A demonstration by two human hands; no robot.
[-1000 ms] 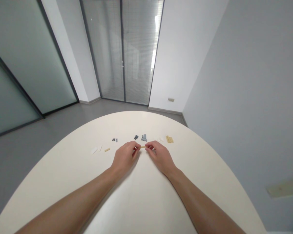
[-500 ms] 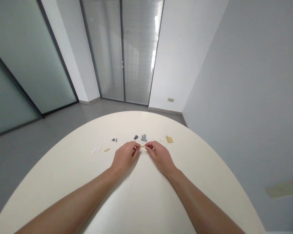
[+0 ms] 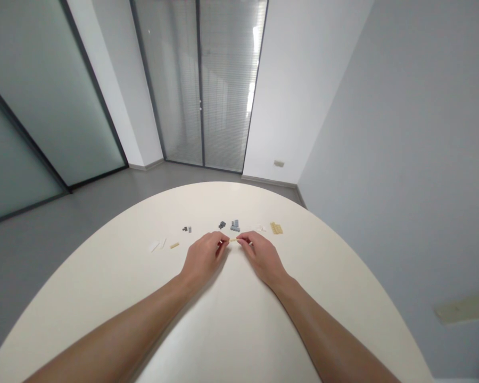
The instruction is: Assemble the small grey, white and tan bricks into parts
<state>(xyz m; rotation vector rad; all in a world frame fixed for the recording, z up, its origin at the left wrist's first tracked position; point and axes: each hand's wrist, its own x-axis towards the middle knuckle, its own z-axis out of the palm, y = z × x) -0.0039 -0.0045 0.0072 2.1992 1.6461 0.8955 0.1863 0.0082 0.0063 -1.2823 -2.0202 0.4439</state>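
Note:
Between my two hands is a small, thin tan piece [image 3: 233,240], which looks like a toy building brick part. My left hand [image 3: 206,254] pinches its left end with thumb and fingers. At its right end, my right hand [image 3: 262,255] is closed in a pinch too. The fingers cover both ends, so its full shape is hidden. Just beyond the fingertips lie light blue-grey pieces [image 3: 235,225] and a cluster of dark grey pieces [image 3: 222,225].
On the round white table [image 3: 231,319], a tan strip [image 3: 174,246], white flat pieces [image 3: 155,246] and small dark pieces [image 3: 185,229] lie left. To the right are small white pieces [image 3: 261,228] and a group of tan pieces [image 3: 277,228]. Glass doors [image 3: 223,96] stand beyond.
My right fingertips have shifted very slightly at the tan piece, and it looks a little more tilted. Both arms and the pieces on the table stay where they were.

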